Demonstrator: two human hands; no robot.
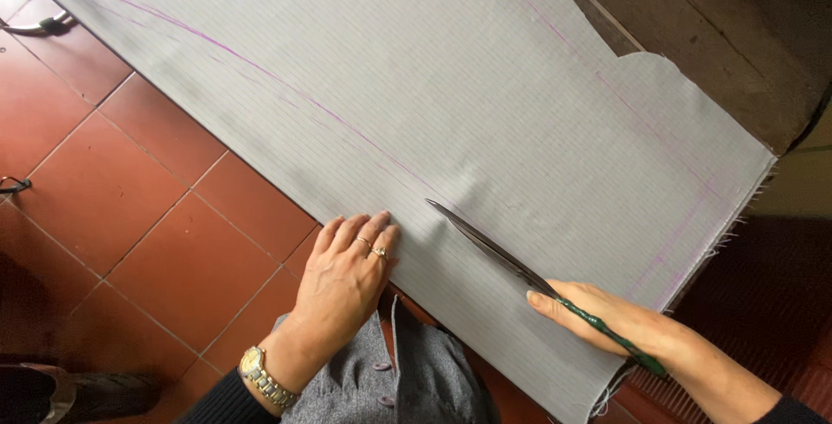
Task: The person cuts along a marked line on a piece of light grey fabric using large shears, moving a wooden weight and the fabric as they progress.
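A large sheet of light grey striped fabric [416, 86] lies across a dark wooden table, marked with curved and straight purple chalk lines [260, 69]. My left hand [347, 272] rests flat on the fabric's near edge, fingers together, with rings on it and a metal watch on the wrist. My right hand [607, 316] grips the green handles of long dark scissors [494, 246]. The blades lie on the fabric and point up-left toward the curved purple line. The blades look closed or nearly so.
The dark wooden table [737, 34] shows bare at the upper right. Red floor tiles [130, 216] lie to the left below the table edge. A grey buttoned garment [407, 381] is at the bottom centre. A dark shoe [69, 394] sits at the lower left.
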